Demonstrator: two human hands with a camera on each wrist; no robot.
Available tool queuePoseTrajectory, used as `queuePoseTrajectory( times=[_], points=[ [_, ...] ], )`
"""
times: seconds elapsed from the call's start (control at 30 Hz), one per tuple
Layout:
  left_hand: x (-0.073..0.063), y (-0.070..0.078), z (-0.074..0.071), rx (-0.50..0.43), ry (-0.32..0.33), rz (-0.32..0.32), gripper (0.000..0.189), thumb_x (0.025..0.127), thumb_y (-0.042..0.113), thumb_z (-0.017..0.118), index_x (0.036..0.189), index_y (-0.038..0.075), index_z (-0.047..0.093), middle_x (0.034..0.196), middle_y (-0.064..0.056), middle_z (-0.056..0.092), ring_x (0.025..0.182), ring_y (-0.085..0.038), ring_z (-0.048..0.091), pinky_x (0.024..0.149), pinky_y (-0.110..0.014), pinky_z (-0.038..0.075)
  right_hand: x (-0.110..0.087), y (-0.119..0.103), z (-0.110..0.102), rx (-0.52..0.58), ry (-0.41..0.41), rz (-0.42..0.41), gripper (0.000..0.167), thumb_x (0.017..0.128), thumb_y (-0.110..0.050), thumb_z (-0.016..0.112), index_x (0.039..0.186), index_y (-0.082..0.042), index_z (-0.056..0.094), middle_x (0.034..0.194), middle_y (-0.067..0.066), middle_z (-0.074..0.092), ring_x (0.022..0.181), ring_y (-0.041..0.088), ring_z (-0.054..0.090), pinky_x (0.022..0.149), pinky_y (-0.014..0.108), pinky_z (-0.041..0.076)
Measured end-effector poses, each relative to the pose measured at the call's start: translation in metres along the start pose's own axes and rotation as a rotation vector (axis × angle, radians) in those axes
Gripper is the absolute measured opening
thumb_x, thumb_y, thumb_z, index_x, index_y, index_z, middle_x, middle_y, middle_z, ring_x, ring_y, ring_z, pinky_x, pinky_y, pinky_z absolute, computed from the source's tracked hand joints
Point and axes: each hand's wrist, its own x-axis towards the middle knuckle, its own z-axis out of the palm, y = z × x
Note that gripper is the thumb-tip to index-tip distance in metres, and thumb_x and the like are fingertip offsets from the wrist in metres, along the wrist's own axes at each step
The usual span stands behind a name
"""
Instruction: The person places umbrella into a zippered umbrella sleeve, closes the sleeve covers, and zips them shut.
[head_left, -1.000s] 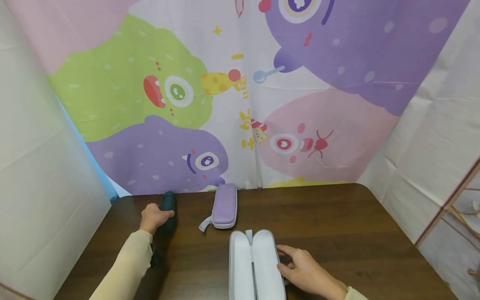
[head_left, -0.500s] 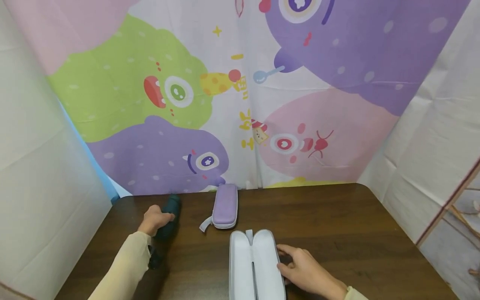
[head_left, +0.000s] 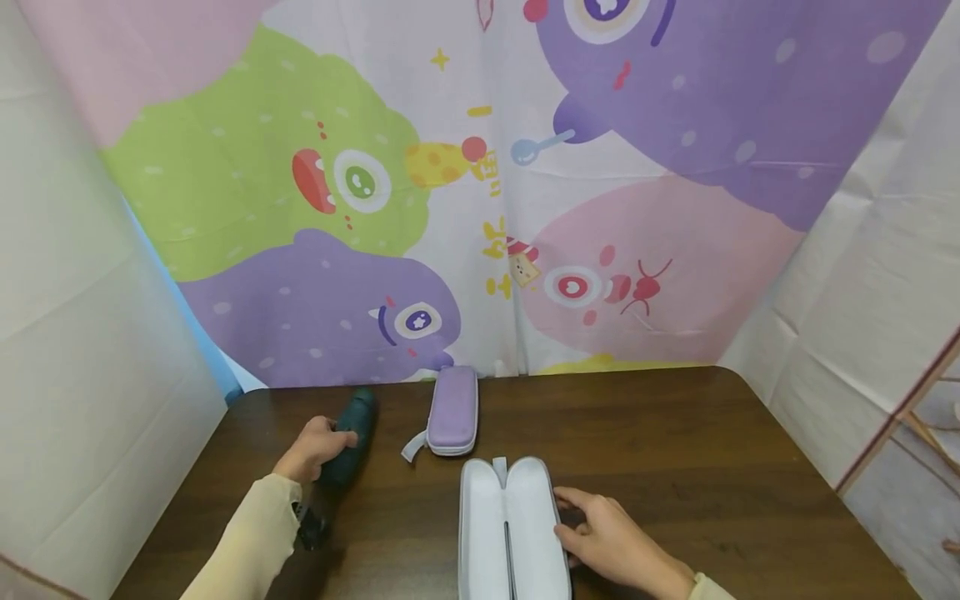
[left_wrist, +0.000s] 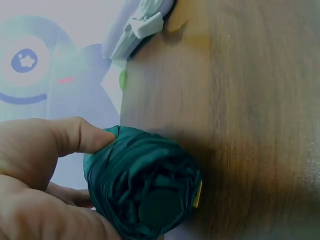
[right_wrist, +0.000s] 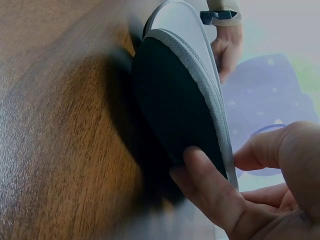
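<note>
My left hand grips a dark green folded umbrella at the table's left side. In the left wrist view, the umbrella shows its end of gathered fabric with a round cap, the thumb lying on top. An unzipped long case lies spread wide at the front, white inside, with a dark thin slit or strip along its middle. My right hand holds its right edge. In the right wrist view, the fingers lie against the case's dark outer side, below the grey zipper edge; the thumb is at the rim.
A closed lilac zipped case with a pale strap lies at the back, between the umbrella and the long case. The brown wooden table ends at a cartoon-printed cloth. White panels stand at both sides.
My left hand has shifted slightly right with the umbrella, whose far end has swung to the right, so it lies more slanted. My right hand and the long case stay put.
</note>
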Motion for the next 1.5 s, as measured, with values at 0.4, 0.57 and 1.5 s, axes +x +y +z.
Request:
queuePoseTrajectory(
  times=[0.4,0.57,1.5],
  points=[
    [-0.015,0.012,0.01,0.069,-0.042,0.039,0.072,0.092,0.016,0.065,0.143,-0.024,0.034,0.128,-0.033,0.053,0.099,-0.033,0.062,0.074,-0.038,0.058,-0.001,-0.001,0.0,0.02,-0.008,0.008,0.057,0.097,-0.006,0.063,0.141,0.022,0.042,0.132,0.04,0.058,0.068,0.013,0.074,0.057,0.03,0.06],
    [-0.022,0.015,0.02,0.026,-0.059,0.06,0.066,0.088,0.012,0.067,0.139,-0.021,0.041,0.119,-0.027,0.057,0.09,-0.028,0.064,0.071,-0.039,0.059,0.0,0.0,0.001,0.022,-0.004,0.0,0.057,0.097,-0.006,0.063,0.142,0.022,0.042,0.132,0.04,0.057,0.069,0.012,0.074,0.057,0.029,0.06],
    [-0.078,0.036,0.07,-0.083,-0.049,0.169,0.059,0.079,0.003,0.072,0.133,-0.014,0.054,0.102,-0.018,0.069,0.084,-0.023,0.071,0.067,-0.041,0.06,0.003,-0.002,0.003,-0.043,0.017,0.01,0.056,0.097,-0.011,0.067,0.139,0.02,0.049,0.097,0.011,0.067,0.066,0.007,0.067,0.059,0.024,0.059]
  ],
)
